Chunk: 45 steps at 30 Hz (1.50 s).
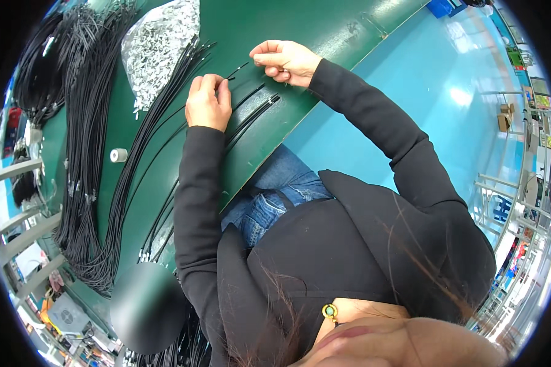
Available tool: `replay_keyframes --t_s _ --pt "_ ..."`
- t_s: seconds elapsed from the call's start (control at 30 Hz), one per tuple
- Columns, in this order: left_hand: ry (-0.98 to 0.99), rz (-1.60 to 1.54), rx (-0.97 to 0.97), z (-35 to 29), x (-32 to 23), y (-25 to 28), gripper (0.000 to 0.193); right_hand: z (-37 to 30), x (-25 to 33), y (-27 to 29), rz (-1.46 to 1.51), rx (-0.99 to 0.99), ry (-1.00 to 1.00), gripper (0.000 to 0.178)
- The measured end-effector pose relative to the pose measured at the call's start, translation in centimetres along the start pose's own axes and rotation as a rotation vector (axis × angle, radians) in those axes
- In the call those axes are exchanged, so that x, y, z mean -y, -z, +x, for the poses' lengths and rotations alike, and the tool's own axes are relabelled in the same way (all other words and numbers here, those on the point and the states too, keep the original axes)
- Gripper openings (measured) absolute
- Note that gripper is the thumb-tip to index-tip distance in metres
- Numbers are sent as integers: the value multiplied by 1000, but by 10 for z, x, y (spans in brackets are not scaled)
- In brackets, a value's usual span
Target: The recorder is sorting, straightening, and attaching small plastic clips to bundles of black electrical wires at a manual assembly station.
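My left hand [209, 104] is closed around a thin black cable [237, 70], whose end pokes out past the fingertips toward my right hand. Just beyond that end, my right hand [286, 63] is raised with thumb and forefinger pinched together. Whatever the pinch holds, if anything, is too small to make out. To the right of my left wrist, a few finished-looking black cables [251, 120] with dark tips lie on the green table. Left of that hand, a long bundle of black cables [142, 147] fans across the tabletop.
A clear plastic bag of small grey-white parts [159, 58] lies at the far side of the green table [269, 24]. Thick hanks of black cable [82, 140] cover the left. A small white spool [118, 155] sits between bundles. Blue floor [373, 122] lies beyond the table edge.
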<state>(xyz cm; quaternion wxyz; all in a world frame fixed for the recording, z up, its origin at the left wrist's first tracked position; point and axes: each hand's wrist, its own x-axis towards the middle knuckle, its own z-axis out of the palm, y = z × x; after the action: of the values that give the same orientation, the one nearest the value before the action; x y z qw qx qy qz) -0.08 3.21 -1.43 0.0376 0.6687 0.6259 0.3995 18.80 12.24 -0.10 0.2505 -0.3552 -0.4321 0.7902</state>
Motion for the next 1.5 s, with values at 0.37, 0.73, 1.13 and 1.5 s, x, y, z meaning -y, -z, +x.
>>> replay_keyframes --t_s 0.37,0.73,1.13,1.5 --pt "24 -102 -21 -5 -7 2 9 1 -5 -10 148 -23 28 17" --pt "-18 -34 -52 -6 -5 3 7 -6 2 -14 -258 22 122 23" --pt "-69 165 47 -11 -18 10 10 -7 7 -14 -419 100 160 20" --pt "12 -196 2 -7 -25 10 9 1 -8 -39 -445 -29 204 15"
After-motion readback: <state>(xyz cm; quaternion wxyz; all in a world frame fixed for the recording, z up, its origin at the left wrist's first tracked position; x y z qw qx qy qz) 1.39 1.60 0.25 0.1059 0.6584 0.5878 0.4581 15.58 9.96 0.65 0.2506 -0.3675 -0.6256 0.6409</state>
